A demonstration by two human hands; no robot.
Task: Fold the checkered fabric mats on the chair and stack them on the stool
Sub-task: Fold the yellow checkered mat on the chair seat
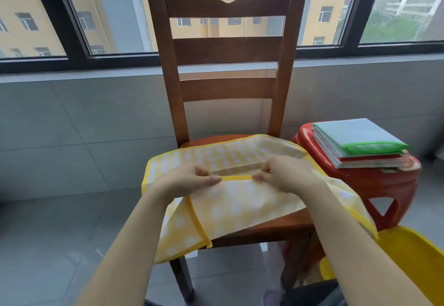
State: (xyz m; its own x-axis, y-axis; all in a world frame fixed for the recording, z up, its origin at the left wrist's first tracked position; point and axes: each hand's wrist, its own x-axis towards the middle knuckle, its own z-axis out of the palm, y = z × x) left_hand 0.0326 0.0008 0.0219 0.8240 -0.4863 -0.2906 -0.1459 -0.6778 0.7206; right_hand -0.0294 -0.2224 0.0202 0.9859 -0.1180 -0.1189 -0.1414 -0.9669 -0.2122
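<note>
One yellow checkered mat [230, 200] lies across the seat of one brown wooden chair [225, 50] in the middle of the frame, its front left corner hanging over the seat edge. Two hands work it. The left hand [185, 180] pinches the yellow bound edge between thumb and curled fingers, left of centre; the right hand [283, 175] pinches the same edge just beside it, so a short taut strip of binding spans between them. The mat is thin, with pale squares and a solid yellow border, and it creases softly where it is lifted. At the right of the frame, one glossy red plastic stool [374, 185] carries a stack of folded mats [360, 144]; I count about three flat rectangles, the top one grey with a green border.
</note>
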